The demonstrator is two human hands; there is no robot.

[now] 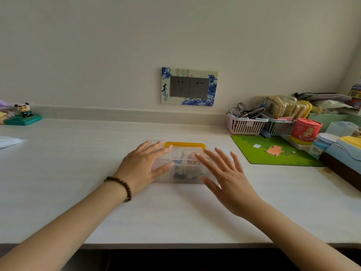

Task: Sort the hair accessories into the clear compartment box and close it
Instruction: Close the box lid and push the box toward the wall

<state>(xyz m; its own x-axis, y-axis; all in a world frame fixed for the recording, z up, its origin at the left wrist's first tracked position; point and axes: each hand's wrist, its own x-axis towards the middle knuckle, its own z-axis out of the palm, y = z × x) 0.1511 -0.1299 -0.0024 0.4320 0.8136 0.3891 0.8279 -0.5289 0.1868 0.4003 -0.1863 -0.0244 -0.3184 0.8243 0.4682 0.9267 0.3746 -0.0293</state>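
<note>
Two hands at work; single head view. Clear plastic compartment box (183,163) with a yellow bar (184,144) at its far edge sat on the white desk top (78,163), with small coloured hair accessories (180,169) inside. Left hand (143,169) lay spread flat on the box's left side. Right hand (224,178) was spread at its right side; contact unclear through blur. Judged step: closing. Next move calls for even downward pressure until the lid seats.
</note>
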